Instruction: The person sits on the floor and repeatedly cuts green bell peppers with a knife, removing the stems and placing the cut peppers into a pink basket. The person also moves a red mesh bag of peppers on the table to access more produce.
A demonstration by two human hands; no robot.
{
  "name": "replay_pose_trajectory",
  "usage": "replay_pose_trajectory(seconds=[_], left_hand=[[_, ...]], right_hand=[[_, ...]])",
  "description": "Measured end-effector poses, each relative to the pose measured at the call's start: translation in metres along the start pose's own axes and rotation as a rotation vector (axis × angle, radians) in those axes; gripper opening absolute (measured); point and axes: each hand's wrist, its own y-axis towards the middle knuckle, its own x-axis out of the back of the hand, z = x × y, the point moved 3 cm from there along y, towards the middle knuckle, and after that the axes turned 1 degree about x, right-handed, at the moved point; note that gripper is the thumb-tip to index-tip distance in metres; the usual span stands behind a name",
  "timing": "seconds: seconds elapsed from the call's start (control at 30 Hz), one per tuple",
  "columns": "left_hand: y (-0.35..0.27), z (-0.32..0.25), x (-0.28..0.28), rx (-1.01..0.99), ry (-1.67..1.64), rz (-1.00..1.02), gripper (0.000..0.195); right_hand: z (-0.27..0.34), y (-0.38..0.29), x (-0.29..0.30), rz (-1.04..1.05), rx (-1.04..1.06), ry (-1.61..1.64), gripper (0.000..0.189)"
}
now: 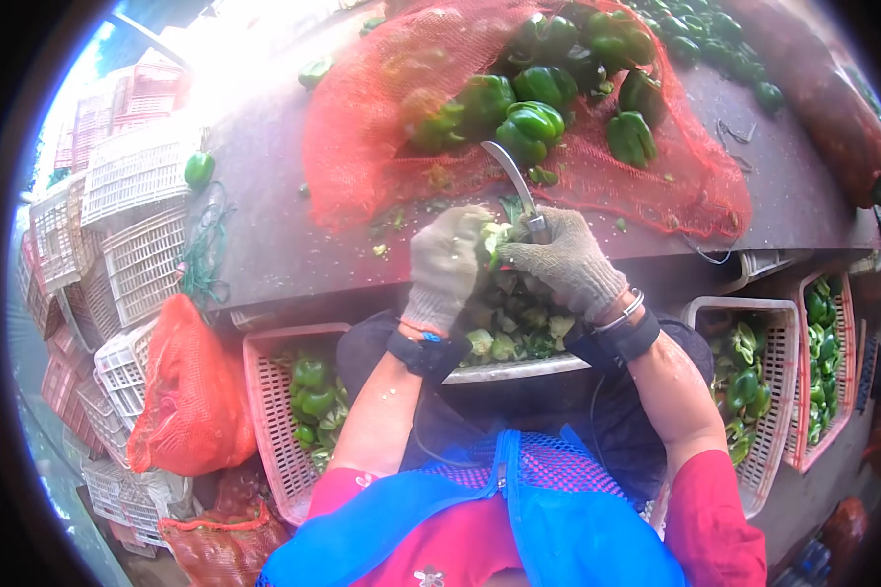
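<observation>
My right hand [562, 257], in a knitted work glove, grips a short curved knife [512, 174], its blade pointing up and away from me. My left hand [446, 264], gloved too and slightly blurred, is closed around a pale green pepper piece [495, 236], apparently a core; the fingers partly hide it. Both hands are close together over a bin [517, 372] between my knees, which holds cut pepper cores and scraps [505, 334]. Just beyond the hands, whole green bell peppers [530, 132] lie on and in a red mesh sack [367, 139] on the table [264, 235].
Crates of green peppers stand at my left [279, 433] and right [767, 440], with another crate [844, 396] farther right. Stacked plastic crates [143, 242] and a filled red mesh sack [183, 403] are at the left. A full sack [815, 95] lies across the table's right side.
</observation>
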Motion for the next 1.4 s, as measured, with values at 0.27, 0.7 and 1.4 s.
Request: replay_pose_trajectory(seconds=[0.27, 0.7, 1.4], left_hand=[[-0.027, -0.008, 0.153, 0.044, 0.921, 0.196, 0.038], [0.175, 0.079, -0.001, 0.476, 0.077, -0.148, 0.064], [0.017, 0.042, -0.006, 0.526, -0.67, -0.084, 0.056]], right_hand=[[0.008, -0.025, 0.003, -0.061, 0.248, -0.629, 0.035], [0.005, -0.005, 0.013, -0.283, 0.359, -0.523, 0.036], [-0.027, 0.046, -0.005, -0.468, 0.24, -0.477, 0.047]])
